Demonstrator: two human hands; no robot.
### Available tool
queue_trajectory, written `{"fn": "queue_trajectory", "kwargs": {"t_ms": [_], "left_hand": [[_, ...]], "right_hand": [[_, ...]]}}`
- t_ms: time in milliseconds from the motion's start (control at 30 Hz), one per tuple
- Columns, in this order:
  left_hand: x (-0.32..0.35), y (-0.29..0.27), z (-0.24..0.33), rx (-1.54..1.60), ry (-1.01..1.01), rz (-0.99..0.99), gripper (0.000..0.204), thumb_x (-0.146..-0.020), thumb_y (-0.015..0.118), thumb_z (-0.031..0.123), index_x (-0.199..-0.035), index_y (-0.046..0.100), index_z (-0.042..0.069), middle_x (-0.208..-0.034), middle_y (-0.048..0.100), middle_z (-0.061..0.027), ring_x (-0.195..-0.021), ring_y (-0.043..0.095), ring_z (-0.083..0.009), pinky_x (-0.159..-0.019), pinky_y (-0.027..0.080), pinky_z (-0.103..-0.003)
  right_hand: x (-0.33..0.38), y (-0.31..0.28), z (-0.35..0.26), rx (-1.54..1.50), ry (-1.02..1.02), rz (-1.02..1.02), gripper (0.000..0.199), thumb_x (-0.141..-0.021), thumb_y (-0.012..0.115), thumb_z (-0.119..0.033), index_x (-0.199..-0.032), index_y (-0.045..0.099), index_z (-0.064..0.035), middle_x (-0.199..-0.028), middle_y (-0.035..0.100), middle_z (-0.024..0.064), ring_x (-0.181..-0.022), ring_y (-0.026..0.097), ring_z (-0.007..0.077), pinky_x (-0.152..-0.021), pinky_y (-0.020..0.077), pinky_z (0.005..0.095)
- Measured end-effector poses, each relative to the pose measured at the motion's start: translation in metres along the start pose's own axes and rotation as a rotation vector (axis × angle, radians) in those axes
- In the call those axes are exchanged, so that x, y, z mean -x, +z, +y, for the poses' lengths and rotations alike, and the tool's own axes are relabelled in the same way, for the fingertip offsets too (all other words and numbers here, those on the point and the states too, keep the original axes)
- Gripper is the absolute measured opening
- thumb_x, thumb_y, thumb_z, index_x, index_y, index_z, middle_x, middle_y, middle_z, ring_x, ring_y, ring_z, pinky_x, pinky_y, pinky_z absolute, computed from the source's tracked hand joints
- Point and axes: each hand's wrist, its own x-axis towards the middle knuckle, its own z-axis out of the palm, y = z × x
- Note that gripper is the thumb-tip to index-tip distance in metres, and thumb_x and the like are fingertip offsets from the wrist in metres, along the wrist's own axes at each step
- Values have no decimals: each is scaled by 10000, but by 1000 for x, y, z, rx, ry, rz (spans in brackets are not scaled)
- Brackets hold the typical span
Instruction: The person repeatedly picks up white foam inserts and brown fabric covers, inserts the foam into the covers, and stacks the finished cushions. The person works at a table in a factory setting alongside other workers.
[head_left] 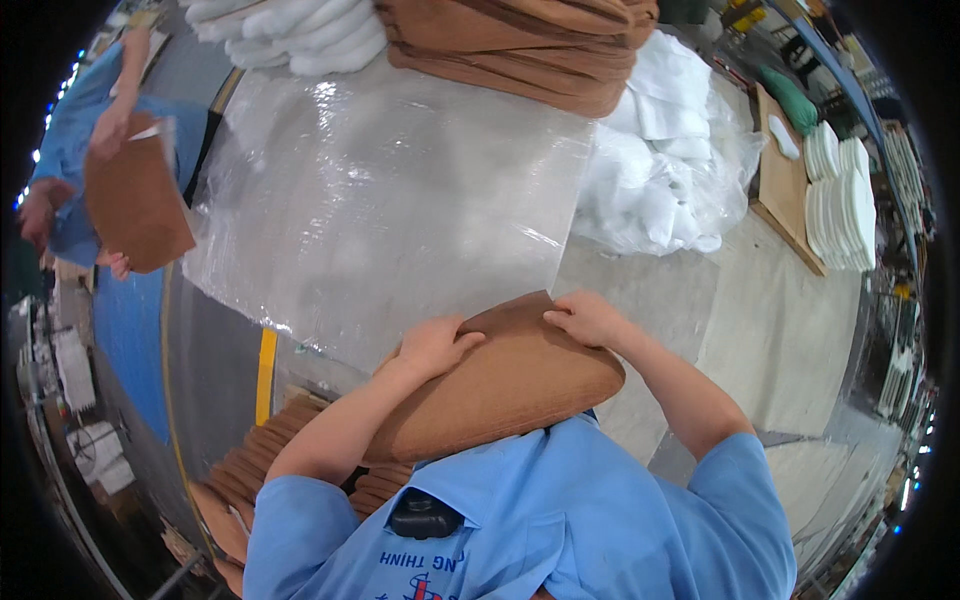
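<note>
Against my front I hold a brown fabric cushion [500, 390], padded and rounded at its near edge, with a pointed corner sticking up at the far side. My left hand [437, 345] is closed over its far left edge, thumb on top. At the raised corner on the far right, my right hand [585, 318] pinches the fabric between thumb and fingers. The cushion's underside is hidden, as are some of the fingertips.
A plastic-covered surface [390, 190] lies ahead, with stacks of brown cushions [510, 50] and white pads [290, 35] behind. White padding in clear plastic [660, 160] lies right. More brown cushions [270, 450] sit lower left. A co-worker at left holds a brown piece [140, 205].
</note>
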Motion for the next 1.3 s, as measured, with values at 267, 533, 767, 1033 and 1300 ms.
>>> {"fn": "queue_trajectory", "kwargs": {"t_ms": [267,533,767,1033,1300], "left_hand": [[11,6,-15,-32,-82,157,420,-1043,578,482,-905,667,96,-827,726,-162,-811,709,-406,-696,542,-541],[74,-47,-86,158,-300,161,322,-1042,561,371,-1066,735,101,-971,754,-183,-954,705,-410,-841,550,-526],[222,-3,-135,259,-503,-148,281,-964,656,260,-1174,745,97,-1059,761,-182,-988,723,-373,-841,564,-474],[171,16,-49,1252,-486,372,457,-957,682,196,-1392,622,71,-1215,726,-97,-940,680,-173,-823,552,-326],[59,-89,7,1355,-93,575,647,-1071,618,380,-1586,397,58,-1445,609,-80,-1261,585,-204,-1045,463,-402]], "right_hand": [[-9,25,-11,-21,87,170,347,-1007,631,-321,-981,721,13,-992,718,265,-929,666,457,-837,528,502],[56,-27,-58,-181,-241,-54,543,-887,792,-264,-1377,640,-87,-1315,650,179,-1195,629,351,-1021,501,451],[124,-13,-118,382,-560,7,734,-760,863,-184,-1436,590,-103,-1332,643,144,-1266,600,355,-1105,458,435],[104,-8,-144,61,-276,214,456,-740,873,-136,-1170,731,-75,-1035,769,161,-878,744,329,-804,577,427],[127,5,-118,-876,-197,525,396,-835,850,-62,-1195,714,33,-1043,767,89,-898,687,168,-815,562,333]]}}
